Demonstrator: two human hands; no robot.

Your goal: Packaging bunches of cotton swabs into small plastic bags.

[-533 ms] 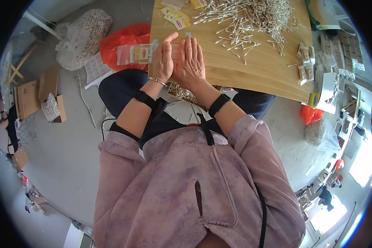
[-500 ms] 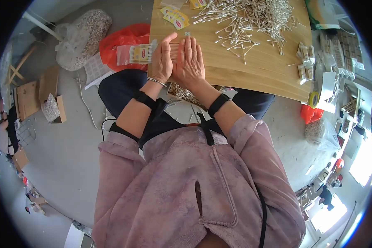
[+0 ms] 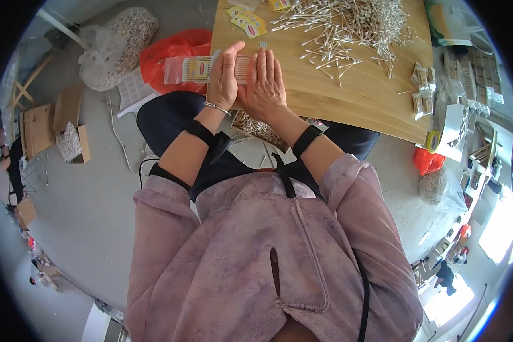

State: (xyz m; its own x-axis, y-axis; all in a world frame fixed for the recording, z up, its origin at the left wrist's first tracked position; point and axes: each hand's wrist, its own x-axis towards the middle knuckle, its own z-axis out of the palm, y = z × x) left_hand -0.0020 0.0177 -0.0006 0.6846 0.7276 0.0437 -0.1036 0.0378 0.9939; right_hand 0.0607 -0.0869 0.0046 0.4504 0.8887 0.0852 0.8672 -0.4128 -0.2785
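My left hand (image 3: 224,78) stands on its edge at the table's near left corner, fingers stretched away from me. Flat beside it lies my right hand (image 3: 264,81), its straight fingers held together. A row of cotton swabs (image 3: 242,68) shows between the two, partly covered by them. Left of my left hand, a clear plastic bag (image 3: 174,70) with swabs and a yellow card (image 3: 196,69) inside sticks out past the table edge. Just beyond my right fingertips is a small pale patterned piece (image 3: 263,44). Several yellow cards (image 3: 248,24) lie farther off.
A large heap of loose swabs (image 3: 347,28) covers the far part of the wooden table (image 3: 347,105). Packed bundles (image 3: 422,85) and a yellow tape roll (image 3: 432,141) are at the right. Below the hands sits a box of swabs (image 3: 256,126). A red bag (image 3: 154,60) hangs at the left.
The whole view has shifted slightly, so table and hands appear a little farther right. My hands keep nearly the same pose around the swabs.
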